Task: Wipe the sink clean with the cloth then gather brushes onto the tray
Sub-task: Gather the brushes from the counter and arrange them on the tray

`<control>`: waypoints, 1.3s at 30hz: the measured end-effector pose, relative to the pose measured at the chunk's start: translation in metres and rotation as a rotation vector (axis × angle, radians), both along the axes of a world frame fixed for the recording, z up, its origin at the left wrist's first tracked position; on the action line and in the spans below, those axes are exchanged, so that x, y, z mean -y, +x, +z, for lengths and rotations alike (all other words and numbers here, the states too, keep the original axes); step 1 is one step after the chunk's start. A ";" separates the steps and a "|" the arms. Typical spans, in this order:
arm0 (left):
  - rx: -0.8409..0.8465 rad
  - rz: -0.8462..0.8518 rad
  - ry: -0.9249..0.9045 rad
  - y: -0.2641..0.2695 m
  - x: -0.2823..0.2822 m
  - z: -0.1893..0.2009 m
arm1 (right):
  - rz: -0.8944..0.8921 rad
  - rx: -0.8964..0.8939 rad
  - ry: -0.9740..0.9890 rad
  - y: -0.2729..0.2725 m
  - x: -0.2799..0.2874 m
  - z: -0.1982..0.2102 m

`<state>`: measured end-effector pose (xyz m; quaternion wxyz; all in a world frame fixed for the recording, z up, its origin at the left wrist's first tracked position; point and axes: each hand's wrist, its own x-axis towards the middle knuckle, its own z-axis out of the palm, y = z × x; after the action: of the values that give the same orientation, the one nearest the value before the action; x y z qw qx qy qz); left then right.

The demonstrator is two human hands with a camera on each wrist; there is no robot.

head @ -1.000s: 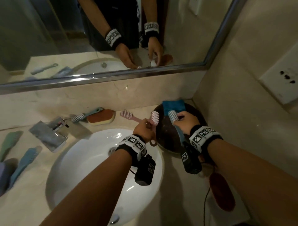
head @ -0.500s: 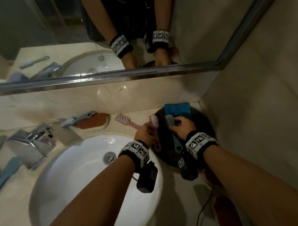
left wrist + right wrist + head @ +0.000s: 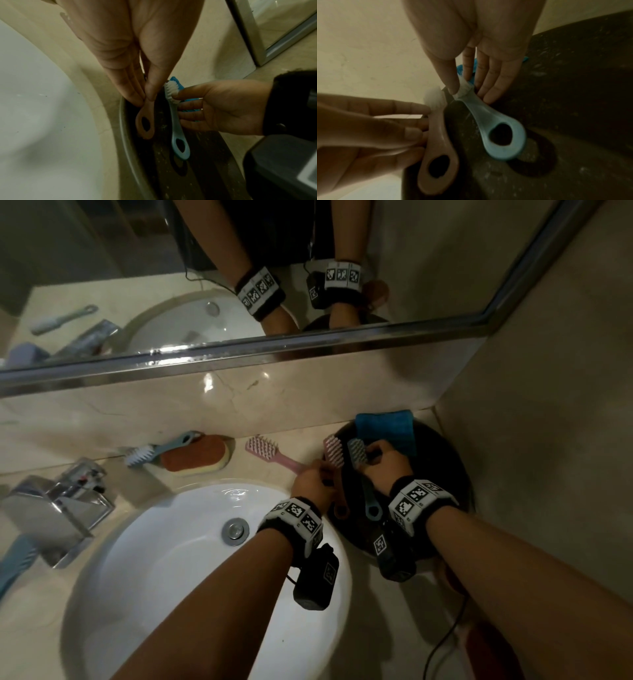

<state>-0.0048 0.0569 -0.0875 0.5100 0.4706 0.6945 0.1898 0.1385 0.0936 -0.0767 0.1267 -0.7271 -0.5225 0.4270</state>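
- Brushes going down: left hand [image 3: 313, 479] pinches the pink brush [image 3: 145, 119] by its handle, right hand [image 3: 385, 465] pinches the blue brush [image 3: 178, 121] near its bristles, both over the dark tray [image 3: 445, 474].
- Cloth [image 3: 387, 428] lies on the tray's far edge; sink [image 3: 171, 542] looks wiped.
- Left on the counter [image 3: 376, 628], in my judgement: pink hairbrush [image 3: 263, 450], teal brush [image 3: 157, 448].

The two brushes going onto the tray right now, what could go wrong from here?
1. The pink brush, pinched by the left hand, sits right at the dark tray's rim beside the sink; let go there, it may tip off.
2. The right hand holds the blue brush close alongside; releasing both together could knock them askew.
3. The pink hairbrush and another brush are not yet on the tray, easy to overlook.
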 end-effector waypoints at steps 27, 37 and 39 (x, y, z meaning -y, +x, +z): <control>-0.505 -0.354 0.119 -0.030 0.025 0.064 | 0.273 0.223 0.097 0.003 0.029 0.053; -0.664 -0.348 0.120 -0.089 0.058 0.089 | 0.450 0.403 0.150 -0.032 0.068 0.103; -0.669 -0.306 0.128 -0.094 0.076 0.093 | 0.488 0.425 0.167 -0.037 0.082 0.107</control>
<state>-0.0986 -0.0194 0.0055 0.2471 0.6358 0.7312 -0.0099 0.1012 0.0120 0.0305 -0.0319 -0.6405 -0.7290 0.2393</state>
